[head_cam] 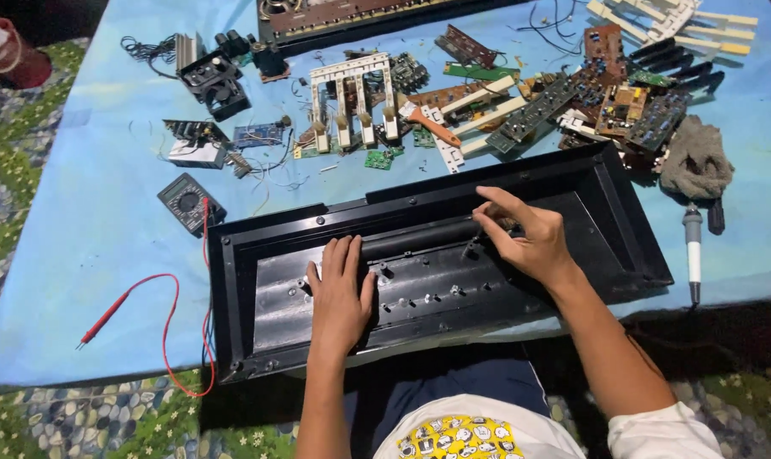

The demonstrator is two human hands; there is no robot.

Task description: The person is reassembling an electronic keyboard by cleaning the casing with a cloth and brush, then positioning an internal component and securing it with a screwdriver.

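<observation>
Head view: black plastic keyboard case (623,221), emptied, lies open side up along the near edge of the table (88,212), which is covered in a light blue cloth. Left hand (338,297) rests flat, palm down, fingers together on the case floor beside the raised centre ridge; its grip is open and holds nothing. Right hand (525,238) is curled over the ridge, thumb and forefinger pinched close at a small fitting; whether anything is held between them cannot be told. Judgement: shell is long, light, stiff across its width but likely to flex along its length; screw posts and thin walls are breakable. Best taken by both end walls or along the thick rim, not by the posts. Beyond it: multimeter (188,202) with red probe lead (139,297), circuit boards (623,93), white key strips (355,93), a grey rag (695,157), and a soldering iron (694,246) at the right.
</observation>
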